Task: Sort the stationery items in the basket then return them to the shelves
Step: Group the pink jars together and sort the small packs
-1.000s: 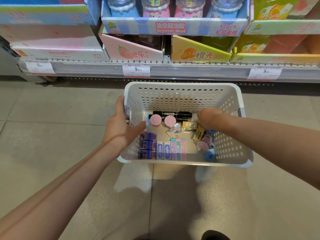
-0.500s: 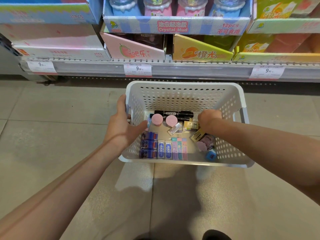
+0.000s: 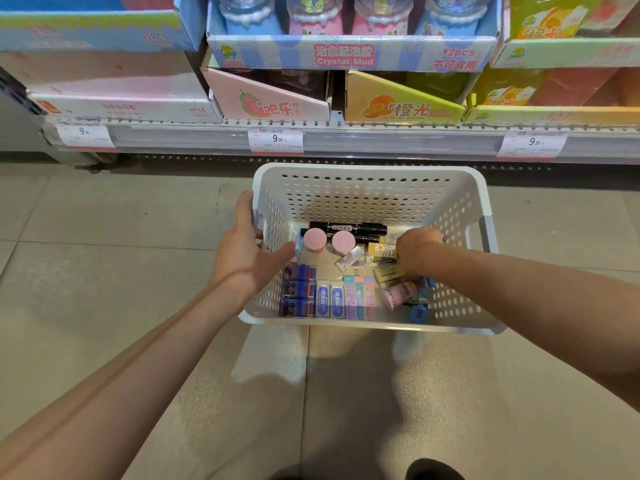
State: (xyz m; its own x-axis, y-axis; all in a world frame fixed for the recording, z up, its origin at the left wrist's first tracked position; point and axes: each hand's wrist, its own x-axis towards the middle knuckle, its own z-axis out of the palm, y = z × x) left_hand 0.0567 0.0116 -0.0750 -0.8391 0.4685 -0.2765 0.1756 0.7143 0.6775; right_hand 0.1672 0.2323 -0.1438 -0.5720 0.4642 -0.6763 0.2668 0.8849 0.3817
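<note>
While your left hand (image 3: 247, 258) grips the basket's (image 3: 367, 195) left wall, thumb inside, the basket sits on the floor (image 3: 104, 237) below the shelf (image 3: 381, 142). Your right hand (image 3: 417, 249) reaches among loose erasers (image 3: 388, 273); its fingers are hidden, so I cannot tell its grip.

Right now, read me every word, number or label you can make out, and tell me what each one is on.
"Crystal Mud", "12pcs": blue display box.
"12PCS": box at upper left.
"6PCS": white box.
"吧乐": pink box.
"橙光": yellow box.
"9.90": three price tags, middle one.
Print on the items inside the white basket, and the tags' small print: too small or blurred to read.
</note>
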